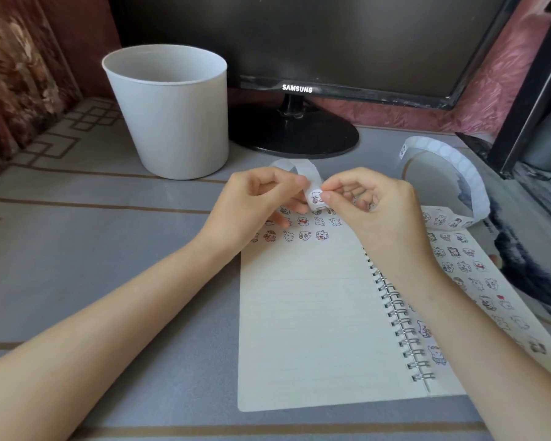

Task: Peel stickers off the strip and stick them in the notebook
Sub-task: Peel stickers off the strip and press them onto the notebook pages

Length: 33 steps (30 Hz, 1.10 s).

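An open spiral notebook [306, 313] lies on the desk, with rows of small cartoon stickers across the top of its left page and many more on the right page. Above the left page's top edge my left hand [255, 202] pinches the white sticker strip [452, 160]. My right hand [372, 198] pinches a round cartoon sticker [316, 198] at the bend of the strip. The used strip curls away behind the hands and loops off to the right.
A white bucket [172, 116] stands at the back left of the grey desk mat [109, 249]. A dark monitor [299, 43] on a round black base [295, 135] sits behind the hands. Dark equipment fills the right edge.
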{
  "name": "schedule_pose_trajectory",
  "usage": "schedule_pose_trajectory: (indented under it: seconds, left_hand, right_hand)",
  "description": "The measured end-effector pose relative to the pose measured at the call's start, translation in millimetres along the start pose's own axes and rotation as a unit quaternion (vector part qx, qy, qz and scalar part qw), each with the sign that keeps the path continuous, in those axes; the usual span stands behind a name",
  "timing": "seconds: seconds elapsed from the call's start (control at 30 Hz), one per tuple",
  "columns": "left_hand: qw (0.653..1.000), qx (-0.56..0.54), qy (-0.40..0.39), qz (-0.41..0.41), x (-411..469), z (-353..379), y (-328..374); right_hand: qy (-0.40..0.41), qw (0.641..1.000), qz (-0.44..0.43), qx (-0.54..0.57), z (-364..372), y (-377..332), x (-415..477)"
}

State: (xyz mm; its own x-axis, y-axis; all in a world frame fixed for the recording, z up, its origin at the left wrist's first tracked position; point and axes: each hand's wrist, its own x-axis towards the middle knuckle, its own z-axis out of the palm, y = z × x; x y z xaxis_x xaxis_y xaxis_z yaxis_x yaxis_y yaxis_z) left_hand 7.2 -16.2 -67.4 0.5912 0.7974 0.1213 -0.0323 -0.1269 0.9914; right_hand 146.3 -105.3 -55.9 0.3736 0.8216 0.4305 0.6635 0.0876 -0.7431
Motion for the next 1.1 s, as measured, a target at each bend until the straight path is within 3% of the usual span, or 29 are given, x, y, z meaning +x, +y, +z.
schedule_pose_trajectory:
  seconds: [0.43,1.1]
  left_hand:
    - [0.998,0.044,-0.008,0.043,-1.4,-0.5,-3.6]
    - [0.999,0.036,0.016,0.02,0.2,1.2,-5.7]
  right_hand:
    - [-0.017,1.0,0.011,0.022,-0.2,0.5,0.3]
    - [0.003,0.996,-0.044,-0.077,2.6,-0.6,-3.0]
